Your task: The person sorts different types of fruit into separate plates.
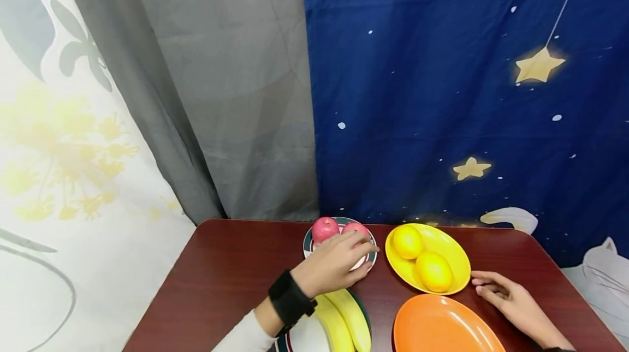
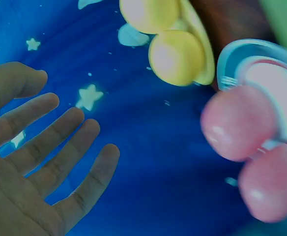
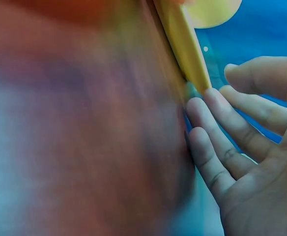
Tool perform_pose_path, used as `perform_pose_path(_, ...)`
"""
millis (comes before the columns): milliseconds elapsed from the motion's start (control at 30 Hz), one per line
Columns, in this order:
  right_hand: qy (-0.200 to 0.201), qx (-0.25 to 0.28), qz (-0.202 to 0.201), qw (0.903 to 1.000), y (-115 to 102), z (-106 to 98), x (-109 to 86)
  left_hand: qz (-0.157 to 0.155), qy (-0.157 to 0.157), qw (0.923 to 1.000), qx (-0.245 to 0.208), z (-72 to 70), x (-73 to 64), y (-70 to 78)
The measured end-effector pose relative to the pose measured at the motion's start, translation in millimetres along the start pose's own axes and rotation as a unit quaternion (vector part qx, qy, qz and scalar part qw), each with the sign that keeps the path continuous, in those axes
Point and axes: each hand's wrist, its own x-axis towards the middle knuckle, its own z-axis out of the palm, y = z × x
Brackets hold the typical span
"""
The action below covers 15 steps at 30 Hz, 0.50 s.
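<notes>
My left hand (image 1: 336, 262) hovers over the small dark-rimmed plate (image 1: 308, 244), its fingers loosely spread and nothing in them. Two round pinkish-red fruits (image 1: 325, 229) sit at the far side of that plate, one partly behind the fingers. In the left wrist view the fruits (image 2: 239, 123) are well apart from the spread fingers (image 2: 92, 172). To the right, the yellow plate (image 1: 453, 251) carries two round yellow-orange fruits (image 1: 434, 272). Fingertips of my right hand (image 1: 513, 303) are right at its rim, relaxed and slightly bent; the right wrist view shows them beside the yellow edge (image 3: 187, 54).
Nearest me, bananas (image 1: 339, 319) lie on a larger dark-rimmed plate (image 1: 307, 338), partly under the left wrist. An orange plate (image 1: 442, 324) stands in front of the yellow one. The dark red-brown table (image 1: 236, 264) ends at curtains (image 1: 393, 123) behind.
</notes>
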Motion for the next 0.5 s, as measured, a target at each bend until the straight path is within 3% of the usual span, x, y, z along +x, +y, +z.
perform_pose_path(200, -0.045, 0.004, 0.047, 0.9979, -4, -1, -12.4, -0.023, -0.026, 0.9993, 0.009, 11.1, -50.8, 11.8)
perform_pose_path(367, -0.072, 0.033, 0.016, 0.9967, -7, 2, -14.3, -0.025, -0.048, 0.9985, 0.005, 21.0, -82.4, 23.8)
perform_pose_path(500, -0.115, 0.06, -0.009, 0.9915, -6, 3, -17.3, -0.015, -0.082, 0.9965, -0.006, 21.7, -97.4, 28.1)
